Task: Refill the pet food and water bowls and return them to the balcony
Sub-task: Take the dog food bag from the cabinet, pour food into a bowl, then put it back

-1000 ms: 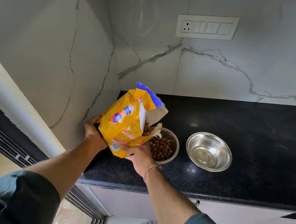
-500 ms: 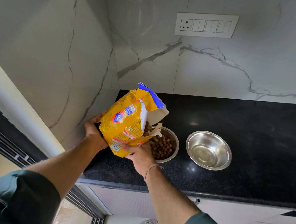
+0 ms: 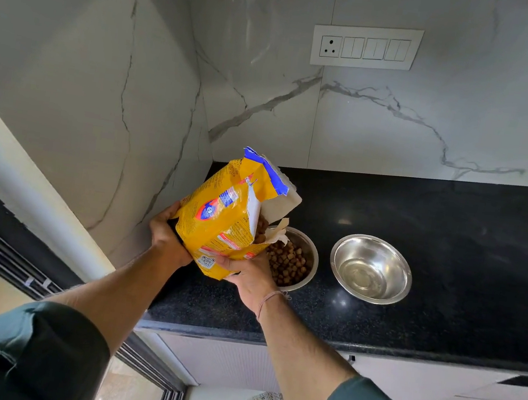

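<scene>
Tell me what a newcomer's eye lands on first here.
The bright yellow pet food bag, tilted over the kibble bowl near the corner of the black counter; the left hand has its back, the right hand its bottom. To the right stands a shiny steel bowl that seems to hold water.

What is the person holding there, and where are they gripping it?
A yellow pet food bag: left hand at its left side, right hand under its lower edge.

Both your forearms reach up from the bottom of the frame toward its centre. Your left hand (image 3: 168, 237) is cupped, fingers hidden. Your right hand (image 3: 251, 273) is palm-up, fingers curled, a thread around the wrist.
</scene>
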`<state>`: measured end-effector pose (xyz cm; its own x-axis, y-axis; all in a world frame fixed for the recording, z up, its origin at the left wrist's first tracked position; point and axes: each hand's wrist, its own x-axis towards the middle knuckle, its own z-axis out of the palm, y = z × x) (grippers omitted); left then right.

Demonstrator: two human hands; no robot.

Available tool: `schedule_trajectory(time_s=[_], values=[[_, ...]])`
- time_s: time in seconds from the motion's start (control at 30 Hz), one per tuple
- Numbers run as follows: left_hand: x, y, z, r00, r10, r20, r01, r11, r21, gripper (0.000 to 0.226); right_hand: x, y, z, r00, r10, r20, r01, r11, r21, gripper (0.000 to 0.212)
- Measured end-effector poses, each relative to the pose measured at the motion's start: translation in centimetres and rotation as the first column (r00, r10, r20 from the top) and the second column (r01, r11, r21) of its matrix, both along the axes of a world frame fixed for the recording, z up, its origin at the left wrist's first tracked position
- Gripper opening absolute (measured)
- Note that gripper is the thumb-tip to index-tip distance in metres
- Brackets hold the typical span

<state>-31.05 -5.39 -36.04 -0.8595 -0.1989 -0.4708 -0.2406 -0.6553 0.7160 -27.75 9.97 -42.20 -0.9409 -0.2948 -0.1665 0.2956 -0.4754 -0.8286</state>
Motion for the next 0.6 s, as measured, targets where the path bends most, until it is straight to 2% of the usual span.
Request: schedule_trajectory(time_s=[0.3,0.6], values=[[-0.8,-0.1,0.0,0.995,0.087,0.056,-0.090,0.995,0.048,0.031,-0.1,0.5,0.4,1.000,0.005,0.009,-0.005,0.999,-0.048,0.077],[-1.4,-0.1,-0.7,0.992,0.097,0.075,-0.102,0.993,0.060,0.026,-0.1,0.9,0.7,1.000,0.001,0.027,0.000,0.999,-0.041,0.068]])
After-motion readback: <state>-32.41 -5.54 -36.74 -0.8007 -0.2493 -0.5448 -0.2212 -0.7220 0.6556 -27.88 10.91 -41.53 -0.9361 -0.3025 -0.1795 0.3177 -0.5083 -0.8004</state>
